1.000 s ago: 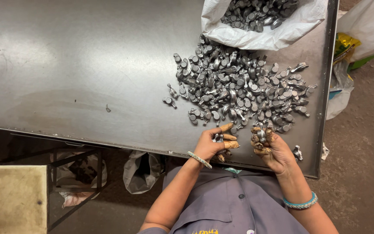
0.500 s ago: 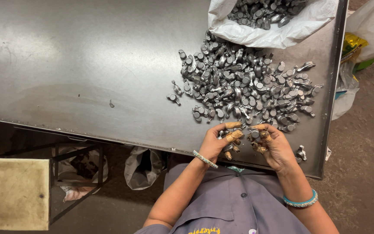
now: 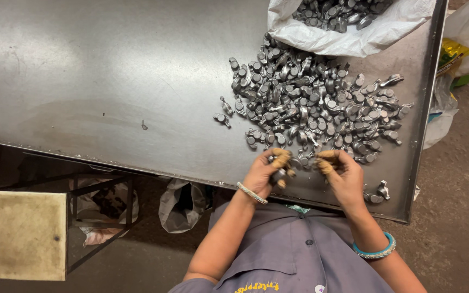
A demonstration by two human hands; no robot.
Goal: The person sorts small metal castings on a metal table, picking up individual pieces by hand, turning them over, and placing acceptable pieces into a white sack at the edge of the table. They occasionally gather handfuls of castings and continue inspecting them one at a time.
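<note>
A heap of small grey metal parts (image 3: 316,103) lies on the right half of a steel table (image 3: 109,87). My left hand (image 3: 267,172) is at the heap's near edge, its fingers closed around one metal part (image 3: 277,174). My right hand (image 3: 343,174) is just to its right, fingertips curled at the edge of the heap; what it holds I cannot tell. Both hands wear tan fingertip covers. A silver bangle sits on the left wrist, a turquoise one on the right.
A white sack (image 3: 354,24) full of the same parts lies open at the table's far right. Two stray parts (image 3: 378,192) rest by the near right corner. Bags (image 3: 180,203) hang under the table. A tan stool top (image 3: 17,233) stands lower left.
The hands, held close together before, have drawn apart. The right hand has reached out toward the heap's edge while the left keeps a part.
</note>
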